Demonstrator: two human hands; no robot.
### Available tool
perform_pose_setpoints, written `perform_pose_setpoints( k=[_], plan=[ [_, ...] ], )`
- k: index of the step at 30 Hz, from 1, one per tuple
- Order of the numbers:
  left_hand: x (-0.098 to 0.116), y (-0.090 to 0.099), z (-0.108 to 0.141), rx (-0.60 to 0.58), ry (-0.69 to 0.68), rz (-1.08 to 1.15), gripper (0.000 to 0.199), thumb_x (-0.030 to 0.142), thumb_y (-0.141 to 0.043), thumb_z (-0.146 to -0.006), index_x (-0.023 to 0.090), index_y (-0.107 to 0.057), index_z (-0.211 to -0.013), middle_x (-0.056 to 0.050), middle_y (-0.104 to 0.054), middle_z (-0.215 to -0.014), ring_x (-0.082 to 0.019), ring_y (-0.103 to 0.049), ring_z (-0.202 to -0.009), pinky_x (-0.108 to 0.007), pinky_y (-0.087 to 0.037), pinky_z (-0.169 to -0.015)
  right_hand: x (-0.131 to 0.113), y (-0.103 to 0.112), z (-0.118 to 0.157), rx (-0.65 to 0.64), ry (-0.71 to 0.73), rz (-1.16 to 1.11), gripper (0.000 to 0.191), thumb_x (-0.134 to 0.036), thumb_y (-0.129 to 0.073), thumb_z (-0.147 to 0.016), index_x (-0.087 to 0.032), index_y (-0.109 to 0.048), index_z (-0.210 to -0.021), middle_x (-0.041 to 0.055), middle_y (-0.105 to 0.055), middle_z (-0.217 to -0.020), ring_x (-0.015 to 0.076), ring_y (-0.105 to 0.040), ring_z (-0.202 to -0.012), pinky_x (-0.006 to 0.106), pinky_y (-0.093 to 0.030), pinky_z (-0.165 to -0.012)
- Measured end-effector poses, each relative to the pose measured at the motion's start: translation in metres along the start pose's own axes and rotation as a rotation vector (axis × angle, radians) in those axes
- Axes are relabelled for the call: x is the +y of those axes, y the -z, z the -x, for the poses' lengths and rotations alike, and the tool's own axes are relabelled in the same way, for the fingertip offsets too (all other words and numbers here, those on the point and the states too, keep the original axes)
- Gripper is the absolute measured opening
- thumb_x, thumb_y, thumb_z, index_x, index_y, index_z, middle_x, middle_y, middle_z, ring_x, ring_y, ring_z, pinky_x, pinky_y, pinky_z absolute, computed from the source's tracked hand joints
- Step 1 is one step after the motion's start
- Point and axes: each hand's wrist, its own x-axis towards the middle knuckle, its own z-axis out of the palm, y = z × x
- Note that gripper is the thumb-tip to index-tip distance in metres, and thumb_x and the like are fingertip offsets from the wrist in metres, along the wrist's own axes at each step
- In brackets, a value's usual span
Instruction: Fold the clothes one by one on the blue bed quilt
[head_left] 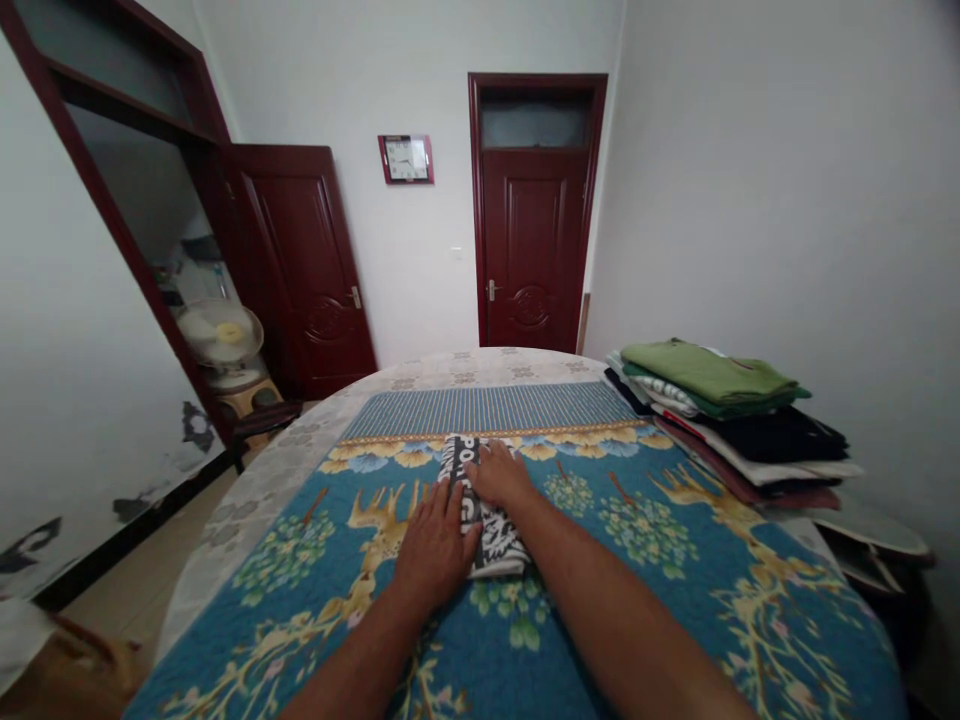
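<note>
Black-and-white printed garment (501,545), folded into a narrow strip, lies beneath your two hands, its near end showing just to the right of your left grip (435,540). Your right grip (499,475) rests farther out, over the far half of the lettering. Both lie palm down with the fingers extended, clamped on nothing that you can see; whether a fingertip pinches a layer underneath is hidden.

Watch the pressure. If you push your grips in different directions, the upper layers could slide over the lower ones and leave the strip crooked. The patterned teal cloth (660,580) under your grips is soft, so a hard shove might ruck it up and carry the garment along. Lifting by one layer alone would probably let the fold fall open, since nothing visible fastens it.

Well to the right of your right grip, on the tabletop (247,530), stands a stack of folded clothes (787,435). Its layers jut out unevenly, so a wide swing of your right forearm (592,600) could knock it askew or topple it.
</note>
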Motion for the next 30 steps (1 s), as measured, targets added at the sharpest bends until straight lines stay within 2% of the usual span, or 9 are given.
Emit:
perform_pose_setpoints(
  k=[5,9,12,19,23,26,30],
  plan=[
    [-0.004,-0.004,0.001,-0.017,0.031,-0.011,0.072,0.053,-0.043,-0.106,0.006,-0.049,-0.160,-0.025,-0.045,-0.168,-0.040,-0.039,-0.159,-0.056,-0.036,-0.128,0.004,0.004,-0.026,0.014,-0.039,0.013,0.068,-0.054,-0.041,-0.106,-0.007,-0.058,-0.153,0.0240,-0.053,-0.161,0.0353,-0.043,-0.155,0.057,-0.028,-0.127],
    [-0.003,-0.004,0.000,-0.022,0.037,-0.006,0.065,0.045,-0.039,-0.107,0.009,-0.049,-0.161,-0.023,-0.043,-0.170,-0.039,-0.040,-0.158,-0.057,-0.036,-0.128,0.006,0.006,-0.019,0.144,-0.047,-0.020,0.063,-0.051,-0.038,-0.109,-0.007,-0.063,-0.146,0.0245,-0.057,-0.156,0.0333,-0.048,-0.151,0.053,-0.031,-0.126],
    [-0.002,-0.004,-0.001,-0.020,0.047,-0.016,0.064,0.042,-0.039,-0.106,0.009,-0.049,-0.160,-0.023,-0.043,-0.170,-0.039,-0.041,-0.158,-0.056,-0.036,-0.128,0.010,0.004,-0.002,0.242,-0.036,-0.044,0.060,-0.050,-0.035,-0.111,-0.011,-0.059,-0.151,0.0213,-0.053,-0.161,0.0305,-0.043,-0.155,0.051,-0.031,-0.126],
    [-0.002,-0.005,0.000,0.001,0.026,-0.036,0.062,0.036,-0.038,-0.106,0.006,-0.049,-0.159,-0.025,-0.045,-0.168,-0.038,-0.044,-0.156,-0.056,-0.036,-0.127,0.013,0.001,0.057,0.136,0.042,-0.012,0.066,-0.053,-0.040,-0.110,-0.018,-0.045,-0.165,0.0151,-0.034,-0.175,0.0336,-0.023,-0.165,0.059,-0.019,-0.132],
    [0.000,0.000,0.001,-0.011,0.034,-0.034,0.061,0.033,-0.037,-0.106,0.005,-0.048,-0.159,-0.025,-0.044,-0.168,-0.036,-0.044,-0.156,-0.055,-0.036,-0.127,0.009,0.001,0.094,0.114,0.100,-0.005,0.070,-0.055,-0.044,-0.108,-0.021,-0.039,-0.169,0.0113,-0.024,-0.179,0.0363,-0.016,-0.167,0.062,-0.018,-0.132],
    [0.005,0.008,0.003,-0.025,0.057,-0.014,0.060,0.032,-0.037,-0.106,0.006,-0.047,-0.160,-0.025,-0.044,-0.169,-0.036,-0.042,-0.157,-0.056,-0.035,-0.127,0.010,0.003,0.116,0.098,0.110,0.027,0.073,-0.057,-0.046,-0.106,-0.022,-0.038,-0.170,0.0111,-0.020,-0.180,0.0392,-0.016,-0.166,0.064,-0.019,-0.131],
    [0.015,0.016,0.011,-0.016,0.135,-0.018,0.060,0.035,-0.037,-0.107,0.012,-0.046,-0.161,-0.024,-0.046,-0.168,-0.037,-0.042,-0.157,-0.061,-0.034,-0.125,0.015,0.005,0.134,0.053,0.101,0.045,0.076,-0.061,-0.047,-0.105,-0.026,-0.034,-0.172,0.0106,-0.018,-0.181,0.0409,-0.024,-0.164,0.064,-0.018,-0.131]
  ],
)
